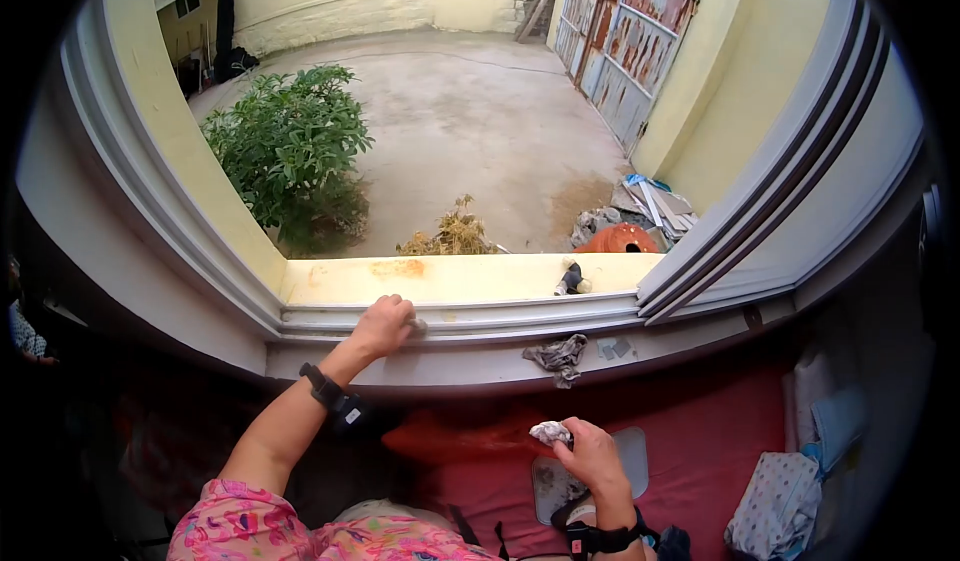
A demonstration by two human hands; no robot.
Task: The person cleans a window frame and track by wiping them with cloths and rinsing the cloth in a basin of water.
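My left hand (383, 325) rests at the white window track (480, 319), its fingers curled over a small greyish piece of something that shows at the fingertips. Lower right, my right hand (590, 453) grips a crumpled white and grey wad (550, 432) between thumb and fingers. Beneath that hand lies a pale tray (632, 459) with dark smudges, on a red cloth (700, 411). A dirty grey rag (560, 355) hangs over the inner sill, between my two hands and further forward.
A black object (571, 279) lies on the yellow outer ledge (480, 279). Small grey pieces (614, 348) sit on the inner sill. Folded cloths (775, 506) are at right. Outside stand a green bush (290, 146) and a rusty gate (640, 36).
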